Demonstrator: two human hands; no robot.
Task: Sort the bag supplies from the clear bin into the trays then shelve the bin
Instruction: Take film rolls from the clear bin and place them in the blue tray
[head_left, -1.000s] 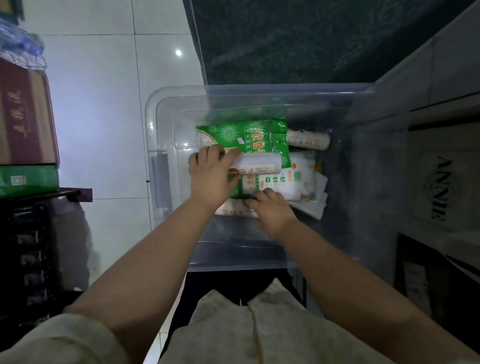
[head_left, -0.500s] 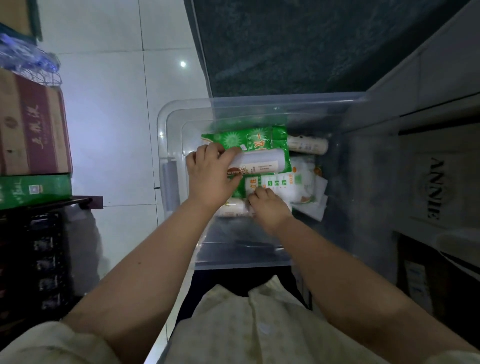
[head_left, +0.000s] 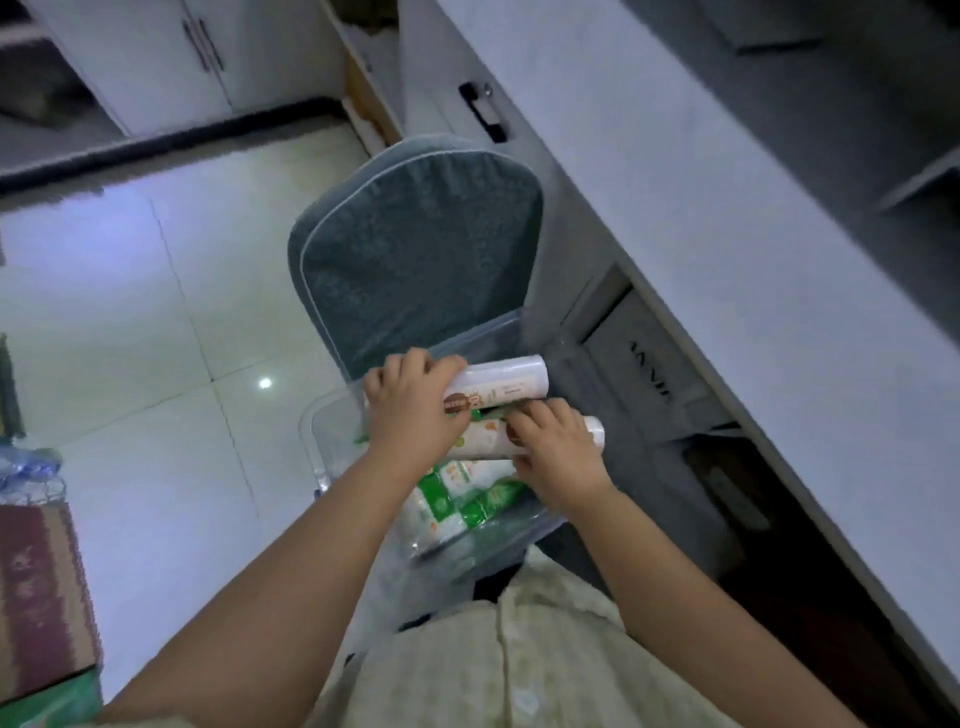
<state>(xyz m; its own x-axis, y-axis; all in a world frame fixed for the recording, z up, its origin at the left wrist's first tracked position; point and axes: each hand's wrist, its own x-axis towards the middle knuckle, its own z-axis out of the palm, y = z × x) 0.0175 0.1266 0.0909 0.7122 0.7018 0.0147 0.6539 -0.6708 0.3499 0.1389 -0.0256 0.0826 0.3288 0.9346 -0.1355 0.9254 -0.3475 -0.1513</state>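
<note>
Glossy white floor tiles (head_left: 171, 322) fill the left of the frame; a cardboard box (head_left: 41, 603) sits at lower left. Centre: the clear bin (head_left: 332, 441) holds green-and-white bag packs (head_left: 457, 504) at its bottom. Above it, the left hand (head_left: 415, 415) is closed around one end of a white bag roll (head_left: 504, 384), and the right hand (head_left: 561, 457) is closed over a second roll (head_left: 483, 439) just below. Beyond stands a grey-green cushioned chair back (head_left: 415, 260); a white counter (head_left: 727, 208) runs along the right.
</note>
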